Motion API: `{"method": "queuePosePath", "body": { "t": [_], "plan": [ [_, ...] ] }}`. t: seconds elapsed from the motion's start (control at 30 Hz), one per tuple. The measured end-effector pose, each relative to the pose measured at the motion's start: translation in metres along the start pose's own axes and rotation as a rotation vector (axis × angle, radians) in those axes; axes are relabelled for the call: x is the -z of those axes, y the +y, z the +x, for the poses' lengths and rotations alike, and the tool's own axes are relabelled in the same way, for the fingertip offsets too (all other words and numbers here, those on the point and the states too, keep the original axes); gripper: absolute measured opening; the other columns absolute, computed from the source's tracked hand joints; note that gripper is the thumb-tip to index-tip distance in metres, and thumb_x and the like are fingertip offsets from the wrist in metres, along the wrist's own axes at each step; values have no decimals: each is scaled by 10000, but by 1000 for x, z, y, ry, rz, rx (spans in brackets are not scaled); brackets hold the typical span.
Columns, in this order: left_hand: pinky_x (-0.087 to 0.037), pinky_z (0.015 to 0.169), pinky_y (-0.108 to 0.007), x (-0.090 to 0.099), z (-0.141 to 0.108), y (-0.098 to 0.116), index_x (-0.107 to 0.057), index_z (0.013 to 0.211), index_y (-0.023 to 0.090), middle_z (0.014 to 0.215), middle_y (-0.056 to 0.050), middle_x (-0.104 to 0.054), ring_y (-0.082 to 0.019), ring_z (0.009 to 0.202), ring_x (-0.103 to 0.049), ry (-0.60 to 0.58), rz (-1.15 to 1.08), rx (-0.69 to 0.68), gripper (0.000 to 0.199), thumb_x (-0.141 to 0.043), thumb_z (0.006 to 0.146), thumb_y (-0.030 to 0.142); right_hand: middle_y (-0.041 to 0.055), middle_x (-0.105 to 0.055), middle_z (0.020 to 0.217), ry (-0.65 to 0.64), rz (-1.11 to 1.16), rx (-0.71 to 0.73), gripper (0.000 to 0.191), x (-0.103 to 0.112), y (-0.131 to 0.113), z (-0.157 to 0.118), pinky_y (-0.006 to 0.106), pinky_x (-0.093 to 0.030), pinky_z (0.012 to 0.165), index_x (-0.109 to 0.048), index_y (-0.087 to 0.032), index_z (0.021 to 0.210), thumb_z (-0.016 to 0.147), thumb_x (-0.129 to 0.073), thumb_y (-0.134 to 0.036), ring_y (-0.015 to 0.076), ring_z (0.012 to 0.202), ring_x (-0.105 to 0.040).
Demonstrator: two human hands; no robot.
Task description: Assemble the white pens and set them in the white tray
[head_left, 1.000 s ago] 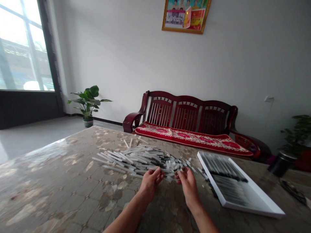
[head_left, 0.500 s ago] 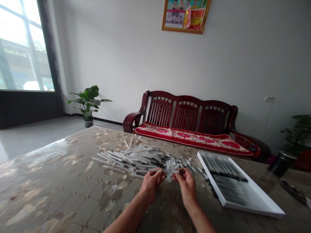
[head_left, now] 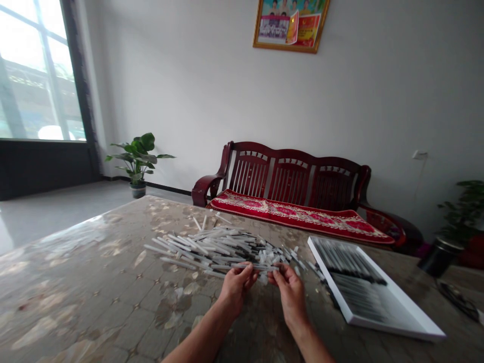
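In the head view, I read the left hand [head_left: 237, 287] and right hand [head_left: 291, 296] close together, both pinching one slender white stick [head_left: 254, 265] held crosswise. The loose pile of sticks [head_left: 212, 249] lies directly ahead, spreading left to right, nearer the left hand. A white tray [head_left: 365, 287] sits right of the right hand.

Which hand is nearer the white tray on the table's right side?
The right hand is nearer: it is just left of the white tray, not touching it. The left hand is farther left, beyond the right hand.
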State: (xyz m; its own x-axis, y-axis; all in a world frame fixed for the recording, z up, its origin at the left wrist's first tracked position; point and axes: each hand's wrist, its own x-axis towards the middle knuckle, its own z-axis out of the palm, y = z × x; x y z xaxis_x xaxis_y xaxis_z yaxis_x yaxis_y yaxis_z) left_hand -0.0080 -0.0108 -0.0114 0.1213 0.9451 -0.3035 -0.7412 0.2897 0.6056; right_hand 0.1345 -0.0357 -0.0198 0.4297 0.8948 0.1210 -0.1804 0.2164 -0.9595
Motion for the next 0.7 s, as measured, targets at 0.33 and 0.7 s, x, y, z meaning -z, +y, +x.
{"method": "queuePosePath", "body": {
  "t": [0.33, 0.7],
  "plan": [
    [-552, 601, -189, 0, -4, -2, -672, 691, 128, 612, 8, -691, -120, 597, -680, -38, 32, -47, 359, -949, 473, 190, 10, -728, 726, -70, -26, -53, 423, -1, -4, -6, 362, -589, 634, -704, -209, 847, 575, -835, -505, 225, 662, -686],
    [-563, 585, -265, 3, -5, 2, -678, 720, 130, 614, -41, -719, -174, 571, -685, -191, 245, -258, 462, -945, 440, 382, 28, -746, 727, -117, 135, -324, 369, 11, 5, -3, 330, -603, 599, -704, -196, 830, 568, -881, -386, 214, 667, -718]
  ]
}}
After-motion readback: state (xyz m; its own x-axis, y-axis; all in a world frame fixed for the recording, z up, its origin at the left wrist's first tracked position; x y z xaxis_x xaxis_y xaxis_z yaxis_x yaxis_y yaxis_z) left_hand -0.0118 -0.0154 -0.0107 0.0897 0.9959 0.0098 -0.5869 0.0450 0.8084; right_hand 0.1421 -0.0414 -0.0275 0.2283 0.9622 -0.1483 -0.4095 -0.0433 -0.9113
